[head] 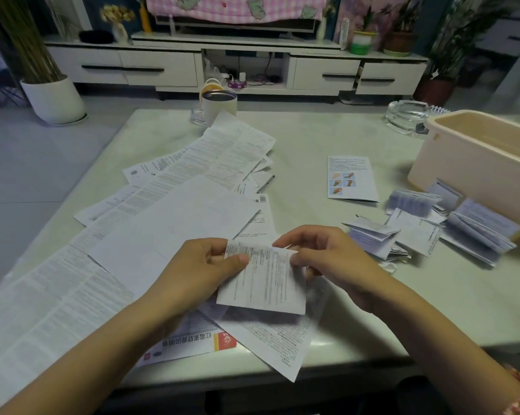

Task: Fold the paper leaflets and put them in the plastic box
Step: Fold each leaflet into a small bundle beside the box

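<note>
The left hand (204,265) and right hand (327,259) each pinched a top corner of a small white printed paper leaflet (263,280), held above the pale table (327,139). Folding was under way. Next: crease it, then transfer it to the beige plastic box (477,157) at right.

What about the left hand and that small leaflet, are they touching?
Touching. The head view shows the left hand pinching the small leaflet at its top left corner.

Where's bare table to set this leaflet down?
Bare table lies between the unfolded sheets and the picture leaflet, also from cup to ashtray. Crowded: left side under sheets; folded pile beside the plastic box.
</note>
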### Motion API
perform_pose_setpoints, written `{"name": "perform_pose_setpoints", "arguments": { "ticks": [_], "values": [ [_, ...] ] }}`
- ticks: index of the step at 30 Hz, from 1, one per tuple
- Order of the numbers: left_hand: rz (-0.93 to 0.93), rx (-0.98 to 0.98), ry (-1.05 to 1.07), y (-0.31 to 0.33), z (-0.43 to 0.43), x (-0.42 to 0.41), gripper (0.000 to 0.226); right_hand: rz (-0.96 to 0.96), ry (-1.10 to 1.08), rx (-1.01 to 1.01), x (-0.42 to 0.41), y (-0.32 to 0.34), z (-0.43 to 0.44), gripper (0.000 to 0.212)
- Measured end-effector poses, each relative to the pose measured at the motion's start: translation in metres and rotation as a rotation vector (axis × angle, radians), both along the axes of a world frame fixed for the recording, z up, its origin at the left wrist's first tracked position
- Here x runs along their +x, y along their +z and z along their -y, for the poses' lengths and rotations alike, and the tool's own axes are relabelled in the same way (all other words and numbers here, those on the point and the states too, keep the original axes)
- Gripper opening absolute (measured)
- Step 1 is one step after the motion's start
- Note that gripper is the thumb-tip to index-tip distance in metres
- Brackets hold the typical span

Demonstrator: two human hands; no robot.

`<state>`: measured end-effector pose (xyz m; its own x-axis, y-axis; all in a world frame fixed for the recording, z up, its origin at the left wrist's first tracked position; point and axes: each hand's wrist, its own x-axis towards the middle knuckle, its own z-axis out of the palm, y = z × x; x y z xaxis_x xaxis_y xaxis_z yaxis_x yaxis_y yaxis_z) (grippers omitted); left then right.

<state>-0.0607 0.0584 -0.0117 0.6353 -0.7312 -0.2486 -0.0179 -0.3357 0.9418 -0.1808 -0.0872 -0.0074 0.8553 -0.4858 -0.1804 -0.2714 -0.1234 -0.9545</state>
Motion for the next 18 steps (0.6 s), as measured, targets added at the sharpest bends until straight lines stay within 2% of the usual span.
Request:
{"name": "perform_pose_setpoints", "arguments": {
  "ticks": [5, 9, 11, 13, 18],
  "values": [
    [0.181, 0.004, -0.011, -0.004, 0.003, -0.004, 0.048, 0.038, 0.108, -0.030, 0.002, -0.006, -0.007, 0.010],
    [0.394, -0.010, -0.045, -0.013, 0.003, -0.005, 0.045, 0.029, 0.098, -0.105, 0.005, -0.015, -0.014, 0.017],
    [0.486, -0.050, -0.061, -0.015, 0.002, -0.005, 0.032, 0.039, 0.067, -0.114, 0.006, -0.018, -0.015, 0.020],
    [0.495, -0.092, -0.058, -0.013, 0.001, -0.005, 0.022, 0.053, 0.074, -0.103, 0.006, -0.018, -0.014, 0.020],
    [0.531, -0.157, 0.037, -0.006, 0.002, 0.006, 0.043, 0.057, 0.131, -0.055, 0.004, -0.012, -0.012, 0.012]
  ]
}}
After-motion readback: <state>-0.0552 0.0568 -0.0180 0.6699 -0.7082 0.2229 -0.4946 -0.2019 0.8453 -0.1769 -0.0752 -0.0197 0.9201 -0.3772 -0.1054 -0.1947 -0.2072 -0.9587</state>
